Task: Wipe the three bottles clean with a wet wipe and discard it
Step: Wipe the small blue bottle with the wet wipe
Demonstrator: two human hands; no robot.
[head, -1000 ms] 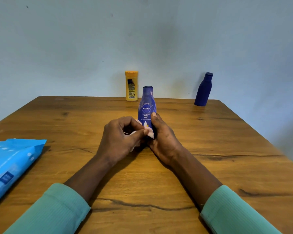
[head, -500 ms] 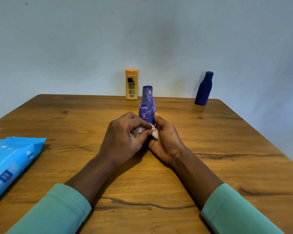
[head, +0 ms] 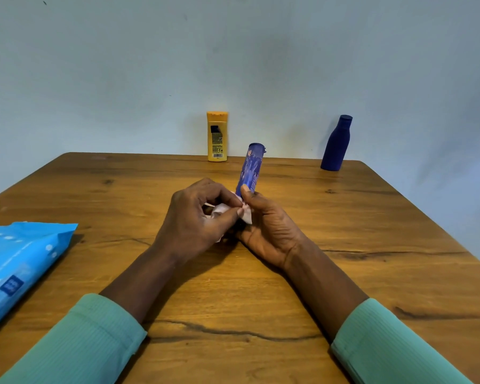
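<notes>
- Right hand (head: 272, 231): fingers curled round the lower part of a dark blue printed plastic bottle (head: 251, 167), thumb pressed flat on its front; hand resting on the table
- Dark blue printed plastic bottle: cap uppermost, tilted slightly to the right, base hidden inside the grip, at mid-table
- Left hand (head: 197, 223): thumb and forefinger pinched together on a crumpled white wet wipe (head: 245, 214); remaining fingers curled in
- Crumpled white wet wipe: held against the gripped bottle's lower end, between the two hands
- Yellow plastic bottle (head: 217, 137): upright at the far edge, barcode side facing
- Plain dark blue bottle (head: 336, 145): standing at the far right corner, well apart from the hands
- Light blue soft wipes pack (head: 22, 261): lying at the left edge
- Brown wooden table (head: 372, 245): bears all items
- Green ribbed sleeves (head: 89, 342): one on each forearm
</notes>
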